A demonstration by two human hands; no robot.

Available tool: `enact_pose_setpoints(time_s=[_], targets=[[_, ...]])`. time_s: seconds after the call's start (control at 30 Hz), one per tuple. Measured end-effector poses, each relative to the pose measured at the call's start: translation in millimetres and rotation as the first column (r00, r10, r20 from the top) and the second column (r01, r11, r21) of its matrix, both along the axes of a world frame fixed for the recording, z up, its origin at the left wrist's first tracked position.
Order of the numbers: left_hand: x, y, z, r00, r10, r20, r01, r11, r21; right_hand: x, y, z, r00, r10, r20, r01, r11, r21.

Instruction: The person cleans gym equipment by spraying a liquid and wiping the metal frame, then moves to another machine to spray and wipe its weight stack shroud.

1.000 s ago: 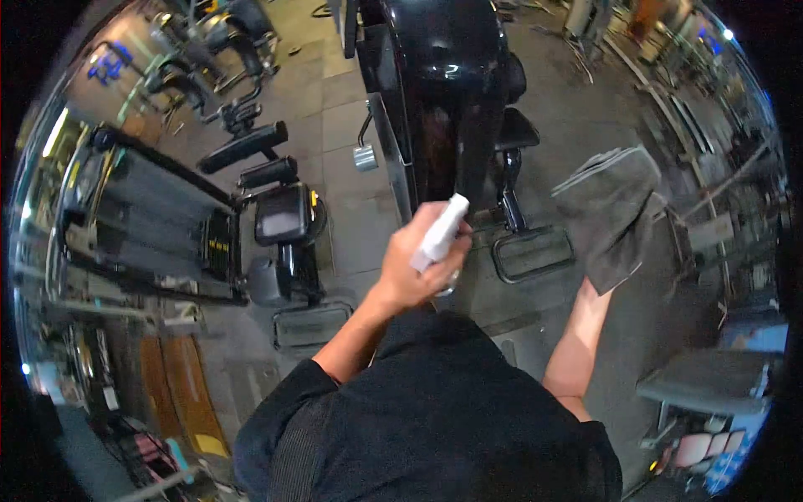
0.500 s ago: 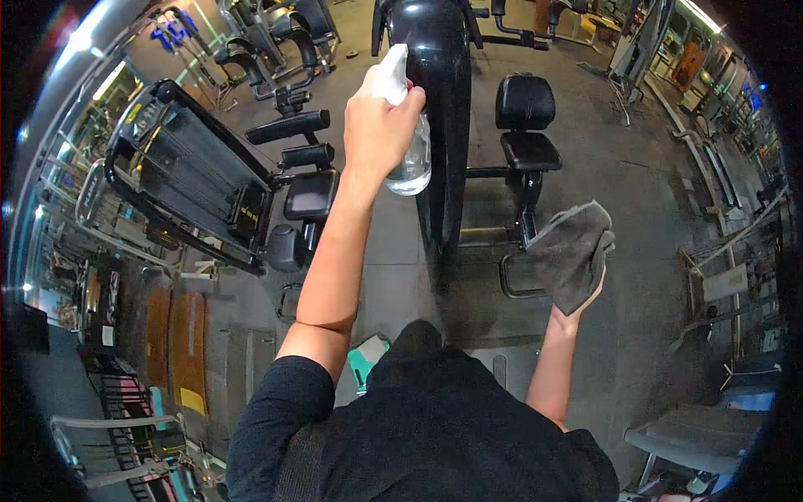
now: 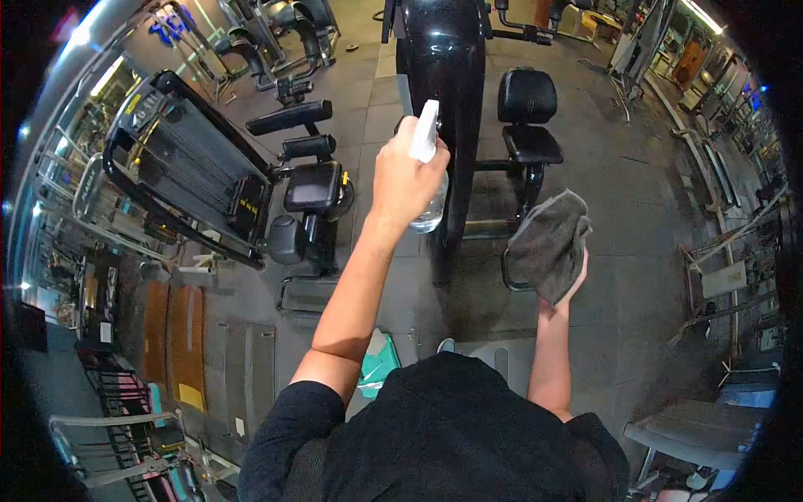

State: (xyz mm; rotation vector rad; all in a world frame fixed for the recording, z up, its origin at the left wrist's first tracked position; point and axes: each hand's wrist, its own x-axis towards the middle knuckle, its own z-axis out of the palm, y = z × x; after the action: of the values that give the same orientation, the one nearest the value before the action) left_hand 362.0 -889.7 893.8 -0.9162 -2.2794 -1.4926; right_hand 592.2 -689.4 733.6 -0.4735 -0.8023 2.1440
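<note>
My left hand is closed round the neck of a clear spray bottle with a white trigger head. Some clear liquid shows near the bottle's base. Right behind the bottle rises a glossy black machine column, which it overlaps in this view. On the right side, my right hand grips a dark grey cloth that hangs over and hides most of the fingers. Beyond the cloth is a black padded machine seat with its backrest.
A weight-stack machine with a black seat stands to the left. Wooden boards lie on the dark floor at lower left. Near my feet is a green and white item. A grey padded bench is at lower right.
The spray bottle and my left hand have come lower and slightly right, nearer my body. My right hand with the cloth has shifted a little left and up. The view has moved slightly.
</note>
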Motion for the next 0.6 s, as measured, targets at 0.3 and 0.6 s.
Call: enact_pose_setpoints(time_s=[0.3, 0.6], targets=[[63.3, -66.1, -71.2, 0.994, -0.106, -0.03, 0.107, 0.994, 0.034, -107.4, -50.7, -37.6, 0.843, -0.51, 0.173, 0.245, 0.649, 0.72], [194.0, -187.5, -183.3, 0.929, -0.1, 0.356, 0.127, 0.99, -0.054, -301.7, -62.0, 88.3, 0.582, -0.688, -0.434, 0.17, -0.419, 0.892]])
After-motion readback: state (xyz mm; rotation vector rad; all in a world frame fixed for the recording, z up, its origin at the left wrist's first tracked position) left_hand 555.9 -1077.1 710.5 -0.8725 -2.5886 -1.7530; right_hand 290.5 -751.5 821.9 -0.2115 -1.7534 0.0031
